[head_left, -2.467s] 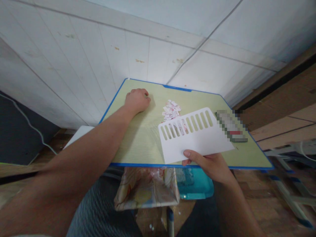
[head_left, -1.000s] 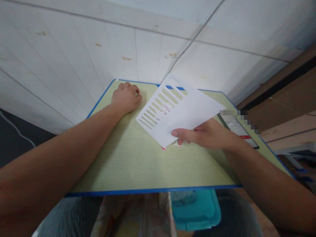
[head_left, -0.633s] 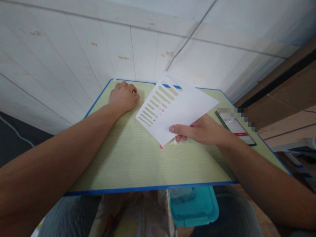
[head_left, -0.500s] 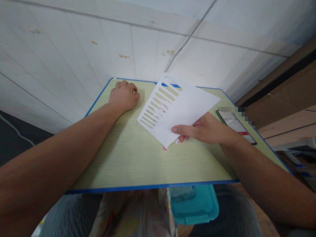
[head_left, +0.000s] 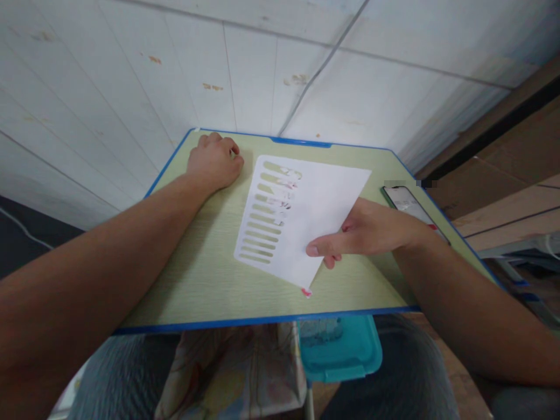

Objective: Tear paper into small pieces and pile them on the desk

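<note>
Pinching the white card [head_left: 319,204] by its near right edge, the right hand [head_left: 328,248] kept its thumb flat on the upper face with fingertips tucked beneath. From that grip the card stretched leftward and away over the tabletop [head_left: 184,303], its row of slots running from far to near along the left side, each slot lying roughly crosswise; tilt made the card's longer side hard to judge. Paper scraps [head_left: 286,201] showed through the farther slots, between the two hands; whether the card touched them could not be told. One pink-marked scrap [head_left: 306,293] peeked out at the near corner. The left hand [head_left: 215,160] rested loosely curled on the far left, just beside the slotted end yet apart from it; its palm was hidden, so whether it held anything could not be told.
</note>
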